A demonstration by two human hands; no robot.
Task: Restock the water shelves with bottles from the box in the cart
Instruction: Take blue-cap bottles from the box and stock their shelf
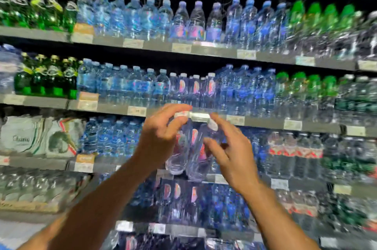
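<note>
Two clear water bottles with white caps and pink labels hang in front of the shelves. My left hand [161, 137] grips the left bottle [178, 156] near its cap. My right hand [230, 154] holds the right bottle [196, 160] just below its neck, fingers curled round it. Both bottles are raised to about the third shelf [265, 122], just below a row of matching white-capped bottles [192, 88] on the second shelf. The box and the cart are out of view. The picture is blurred.
Shelves full of bottles fill the view: green bottles [47, 78] at left, blue-capped water [126, 84] in the middle, green-capped bottles [306, 90] at right. Shrink-wrapped packs [36, 137] sit at left on the third shelf. Price tags line the shelf edges.
</note>
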